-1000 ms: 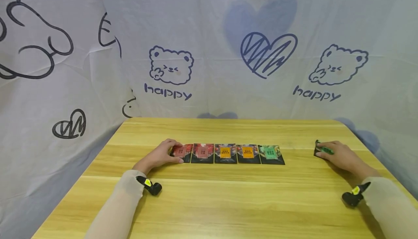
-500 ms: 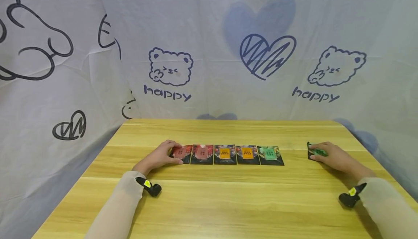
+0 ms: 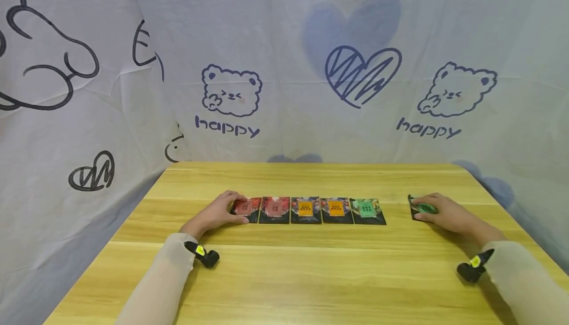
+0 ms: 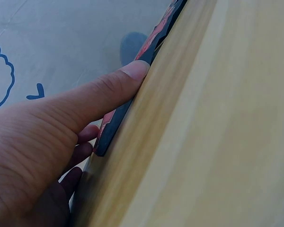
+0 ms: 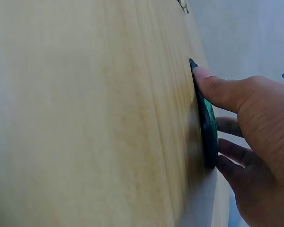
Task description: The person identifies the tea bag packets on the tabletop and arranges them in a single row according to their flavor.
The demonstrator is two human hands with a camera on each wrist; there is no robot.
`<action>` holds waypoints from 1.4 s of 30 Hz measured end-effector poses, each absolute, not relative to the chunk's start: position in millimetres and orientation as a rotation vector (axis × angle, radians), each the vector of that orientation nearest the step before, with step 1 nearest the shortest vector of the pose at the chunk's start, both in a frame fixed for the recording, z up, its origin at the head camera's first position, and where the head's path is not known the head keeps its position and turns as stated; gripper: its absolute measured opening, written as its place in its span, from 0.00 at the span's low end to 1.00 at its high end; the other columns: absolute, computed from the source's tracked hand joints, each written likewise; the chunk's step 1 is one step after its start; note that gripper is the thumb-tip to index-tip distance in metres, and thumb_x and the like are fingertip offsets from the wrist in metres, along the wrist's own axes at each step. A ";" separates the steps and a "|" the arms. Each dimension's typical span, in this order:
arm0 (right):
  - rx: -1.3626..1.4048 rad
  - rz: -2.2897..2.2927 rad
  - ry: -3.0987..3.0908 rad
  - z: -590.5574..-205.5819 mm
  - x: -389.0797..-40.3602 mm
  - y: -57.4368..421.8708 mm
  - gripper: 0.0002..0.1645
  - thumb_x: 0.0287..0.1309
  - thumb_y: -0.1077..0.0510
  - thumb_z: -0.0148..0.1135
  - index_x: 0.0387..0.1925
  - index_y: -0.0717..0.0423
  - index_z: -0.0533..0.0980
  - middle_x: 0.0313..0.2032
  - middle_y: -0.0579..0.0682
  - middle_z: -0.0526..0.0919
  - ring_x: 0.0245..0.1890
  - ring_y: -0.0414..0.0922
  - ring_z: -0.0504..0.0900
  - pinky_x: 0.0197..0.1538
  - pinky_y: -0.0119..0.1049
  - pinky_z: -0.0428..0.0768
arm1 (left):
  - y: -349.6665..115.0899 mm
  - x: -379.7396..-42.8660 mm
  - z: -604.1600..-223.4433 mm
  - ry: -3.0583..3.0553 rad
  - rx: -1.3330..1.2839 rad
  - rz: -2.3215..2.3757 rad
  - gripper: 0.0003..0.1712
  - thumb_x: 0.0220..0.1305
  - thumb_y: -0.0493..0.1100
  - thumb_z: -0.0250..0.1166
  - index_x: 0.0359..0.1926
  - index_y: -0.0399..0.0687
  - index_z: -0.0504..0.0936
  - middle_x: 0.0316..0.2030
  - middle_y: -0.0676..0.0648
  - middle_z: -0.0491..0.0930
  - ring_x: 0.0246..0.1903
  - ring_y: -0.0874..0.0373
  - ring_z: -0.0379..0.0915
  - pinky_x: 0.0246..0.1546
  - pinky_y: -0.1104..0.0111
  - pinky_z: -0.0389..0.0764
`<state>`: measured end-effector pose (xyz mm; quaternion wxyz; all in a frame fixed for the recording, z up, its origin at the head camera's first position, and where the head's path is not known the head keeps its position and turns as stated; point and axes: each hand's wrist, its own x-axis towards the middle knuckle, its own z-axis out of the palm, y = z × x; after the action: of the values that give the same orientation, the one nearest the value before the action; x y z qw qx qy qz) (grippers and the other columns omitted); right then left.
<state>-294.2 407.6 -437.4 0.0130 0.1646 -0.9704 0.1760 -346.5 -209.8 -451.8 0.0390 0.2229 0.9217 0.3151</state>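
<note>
Flat black packets with coloured labels lie in a row across the table (image 3: 302, 275). At the row's left end, my left hand (image 3: 215, 210) grips a red-labelled packet (image 3: 245, 209) by its edges, thumb on the near side. Beside it come a second red packet (image 3: 275, 210), two orange-labelled packets (image 3: 305, 209) and a green-labelled packet (image 3: 368, 210). Apart from the row, to its right, my right hand (image 3: 451, 214) holds another green packet (image 5: 207, 125) between thumb and fingers. That packet is partly covered by the hand; the right wrist view shows it close to the tabletop.
A pale cloth (image 3: 284, 28) with bear and heart drawings hangs behind the table and along its left side. Wood surface shows between the row and the right hand's packet. Small black cameras (image 3: 208, 256) are strapped at both wrists.
My right hand has moved left with the green packet, narrowing the gap to the row. The left hand stays at the red packet, and the row has not moved.
</note>
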 end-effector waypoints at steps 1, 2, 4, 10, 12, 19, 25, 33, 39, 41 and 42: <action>0.518 0.548 -3.025 -437.6 -294.3 406.7 0.35 0.63 0.40 0.62 0.61 0.60 0.74 0.59 0.72 0.67 0.58 0.73 0.66 0.55 0.69 0.66 | -210.0 -346.3 -452.0 2.827 0.683 0.964 0.42 0.51 0.60 0.75 0.63 0.47 0.74 0.65 0.37 0.63 0.64 0.39 0.59 0.62 0.45 0.64; 0.523 0.547 -3.024 -438.0 -294.5 406.0 0.35 0.63 0.40 0.62 0.61 0.60 0.74 0.59 0.72 0.67 0.58 0.73 0.66 0.55 0.69 0.66 | -210.1 -346.1 -452.3 2.827 0.683 0.963 0.42 0.51 0.60 0.75 0.64 0.47 0.74 0.65 0.37 0.63 0.64 0.39 0.59 0.62 0.44 0.64; 0.529 0.548 -3.025 -438.3 -294.7 404.2 0.35 0.63 0.40 0.62 0.61 0.60 0.74 0.59 0.72 0.66 0.58 0.72 0.66 0.55 0.69 0.66 | -210.3 -345.8 -452.8 2.827 0.682 0.963 0.43 0.51 0.60 0.75 0.64 0.47 0.74 0.66 0.37 0.62 0.64 0.39 0.59 0.63 0.44 0.63; 0.573 0.577 -3.022 -436.2 -293.1 396.0 0.34 0.63 0.42 0.62 0.62 0.60 0.73 0.59 0.72 0.66 0.58 0.73 0.66 0.56 0.70 0.66 | -210.9 -345.8 -452.9 2.828 0.679 0.962 0.43 0.51 0.60 0.75 0.64 0.47 0.74 0.66 0.36 0.62 0.65 0.39 0.58 0.63 0.44 0.63; 0.585 0.580 -3.023 -435.6 -292.9 393.5 0.33 0.63 0.43 0.63 0.62 0.60 0.73 0.59 0.72 0.67 0.58 0.72 0.66 0.56 0.70 0.66 | -211.1 -345.9 -452.8 2.827 0.686 0.965 0.43 0.51 0.60 0.75 0.64 0.47 0.74 0.66 0.36 0.62 0.64 0.39 0.59 0.63 0.44 0.63; 0.620 0.593 -3.013 -436.1 -293.2 385.7 0.32 0.63 0.43 0.63 0.61 0.59 0.75 0.58 0.69 0.69 0.58 0.70 0.67 0.56 0.68 0.67 | -211.3 -345.2 -452.7 2.829 0.706 0.963 0.42 0.51 0.59 0.75 0.63 0.46 0.74 0.65 0.37 0.63 0.64 0.40 0.59 0.62 0.45 0.63; 0.686 0.602 -2.985 -435.5 -292.3 377.8 0.30 0.62 0.44 0.64 0.59 0.58 0.75 0.57 0.67 0.71 0.58 0.69 0.69 0.56 0.67 0.68 | -211.0 -346.0 -453.1 2.825 0.701 0.962 0.43 0.50 0.60 0.76 0.63 0.46 0.74 0.65 0.37 0.63 0.64 0.40 0.60 0.63 0.45 0.63; 0.742 0.601 -2.973 -433.5 -292.4 370.0 0.29 0.63 0.45 0.64 0.60 0.57 0.75 0.57 0.65 0.72 0.57 0.67 0.70 0.55 0.66 0.69 | -210.5 -345.9 -451.4 2.826 0.698 0.967 0.43 0.51 0.60 0.76 0.63 0.47 0.74 0.65 0.37 0.63 0.64 0.40 0.60 0.62 0.45 0.64; 0.741 0.603 -3.000 -436.7 -295.6 369.0 0.30 0.63 0.43 0.63 0.61 0.55 0.75 0.59 0.63 0.71 0.59 0.67 0.69 0.56 0.65 0.69 | -210.3 -345.4 -451.0 2.831 0.698 0.952 0.43 0.51 0.61 0.75 0.64 0.47 0.74 0.65 0.36 0.63 0.64 0.39 0.60 0.62 0.44 0.63; 0.745 0.597 -3.005 -437.5 -297.0 368.8 0.31 0.63 0.42 0.63 0.61 0.54 0.74 0.59 0.63 0.71 0.59 0.66 0.69 0.56 0.65 0.69 | -210.3 -345.6 -451.4 2.829 0.695 0.953 0.43 0.50 0.61 0.75 0.64 0.47 0.74 0.65 0.36 0.63 0.64 0.39 0.59 0.62 0.44 0.63; 0.749 0.594 -3.005 -437.7 -297.7 368.5 0.31 0.63 0.41 0.62 0.61 0.54 0.74 0.59 0.63 0.71 0.59 0.66 0.69 0.56 0.65 0.69 | -210.3 -345.7 -451.7 2.829 0.694 0.953 0.43 0.50 0.61 0.75 0.64 0.47 0.74 0.65 0.36 0.63 0.64 0.39 0.59 0.62 0.44 0.63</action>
<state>-297.7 368.5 -437.7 -0.0060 0.2376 -0.9529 0.1882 -345.7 -210.3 -451.7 0.0383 0.2262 0.9224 0.3108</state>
